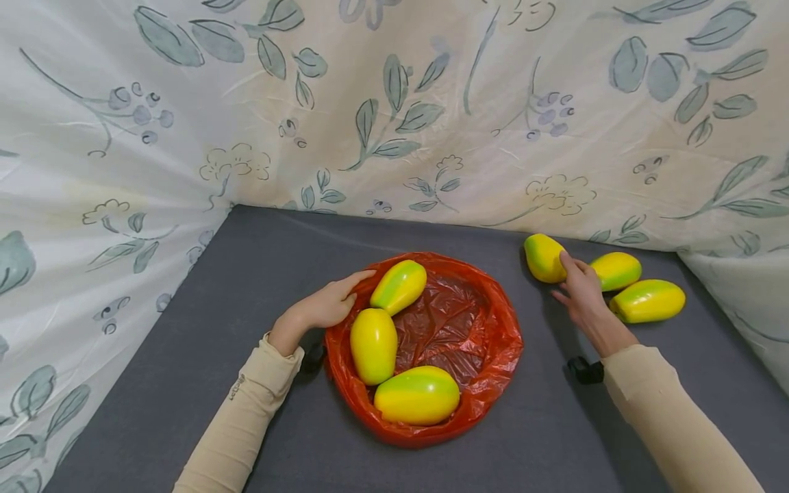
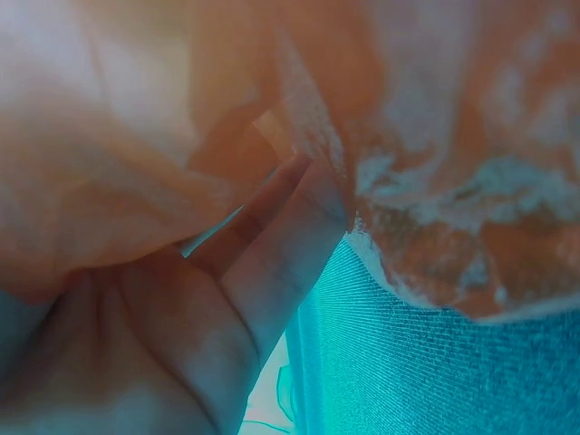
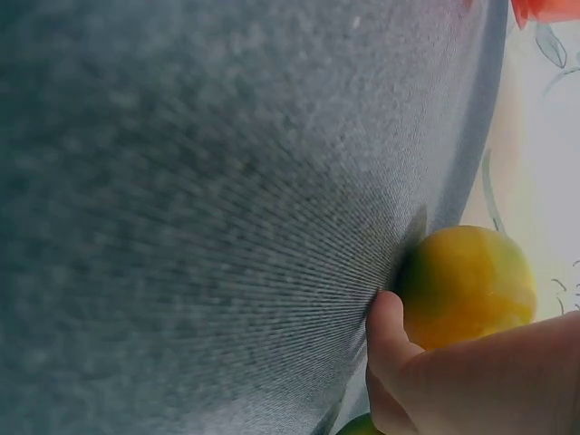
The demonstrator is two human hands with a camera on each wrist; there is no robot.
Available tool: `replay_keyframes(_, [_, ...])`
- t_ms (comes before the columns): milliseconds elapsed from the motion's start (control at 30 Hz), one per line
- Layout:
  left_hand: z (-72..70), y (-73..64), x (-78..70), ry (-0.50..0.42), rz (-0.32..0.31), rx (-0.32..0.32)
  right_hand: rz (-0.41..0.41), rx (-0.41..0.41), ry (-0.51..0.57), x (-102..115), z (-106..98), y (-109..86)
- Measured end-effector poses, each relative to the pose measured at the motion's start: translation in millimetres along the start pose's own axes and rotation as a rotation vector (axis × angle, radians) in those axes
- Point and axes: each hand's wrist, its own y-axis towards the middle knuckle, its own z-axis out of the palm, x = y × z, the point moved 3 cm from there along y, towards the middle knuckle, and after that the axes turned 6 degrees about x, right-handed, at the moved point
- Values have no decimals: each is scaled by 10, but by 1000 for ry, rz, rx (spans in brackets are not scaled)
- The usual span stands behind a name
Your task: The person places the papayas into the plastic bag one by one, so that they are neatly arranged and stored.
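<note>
A round container lined with a red plastic bag (image 1: 502, 342) holds three yellow-green papayas, among them an upright papaya (image 1: 373, 346). At its left rim, my left hand (image 1: 329, 301) holds the bag-covered edge between thumb and fingers. Crumpled plastic hides part of that hand in the left wrist view. To the right of the container, my right hand (image 1: 582, 284) reaches over the table, its fingertips at the side of a papaya (image 1: 544, 258). In the right wrist view, the thumb stands out beside this papaya (image 3: 471, 285) and is not wrapped round it.
Two more papayas lie beyond and beside my right hand: one papaya (image 1: 618, 271) partly behind it, another papaya (image 1: 650, 301) farther right. Dark grey cloth (image 1: 246, 383) covers the table. A leaf-patterned curtain (image 1: 394, 137) closes off the back and sides.
</note>
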Motion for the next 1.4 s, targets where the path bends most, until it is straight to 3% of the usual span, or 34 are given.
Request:
replay_keyframes(267, [3, 7, 5, 7, 14, -1, -27, -115, -138, 16, 9, 78])
replay_keyframes(567, [-4, 0, -13, 16, 24, 0, -44, -114, -227, 57, 28, 106])
replay_keyframes(733, [-4, 2, -12, 24, 7, -4, -31, -55, -202, 93, 75, 138])
replay_keyframes(900, [-8, 2, -22, 38, 0, -5, 45, 134, -161, 159, 63, 152])
replay_keyframes(1000, [-14, -2, -21, 35, -4, -4, 82, 266, -179, 195, 49, 153])
replay_keyframes(1100, [-15, -4, -16, 32, -5, -5, 90, 345, -226, 202, 31, 164])
replay_keyframes(1200, [-11, -6, -13, 25, -5, -5, 94, 373, -253, 183, 14, 176])
replay_keyframes(1400, [-4, -10, 6, 15, -7, -7, 122, 346, -208, 130, -20, 188])
